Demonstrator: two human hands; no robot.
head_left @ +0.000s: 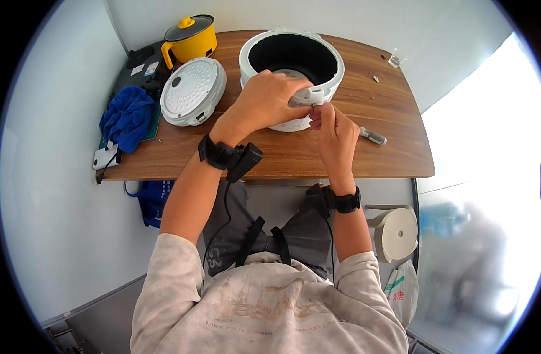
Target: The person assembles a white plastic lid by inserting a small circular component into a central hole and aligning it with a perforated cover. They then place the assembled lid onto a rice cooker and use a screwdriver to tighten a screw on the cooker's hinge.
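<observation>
A white rice cooker body with a dark inside stands lidless at the back of the table. My left hand reaches over its near rim, fingers at the inner side and thumb low on the outside, gripping beside a white bracket-like part. Just below that part, my right hand is closed in a pinch against the cooker's outer wall. Whatever lies between those fingertips is too small to make out. A round white lid with a dimpled face rests left of the cooker. To the right of my right hand lies a grey-handled screwdriver.
At the back left stands a yellow pot with a dark lid. A blue cloth and a white device with a cable lie at the table's left edge. A small clear cup sits far right, near small loose bits. A beige stool stands below.
</observation>
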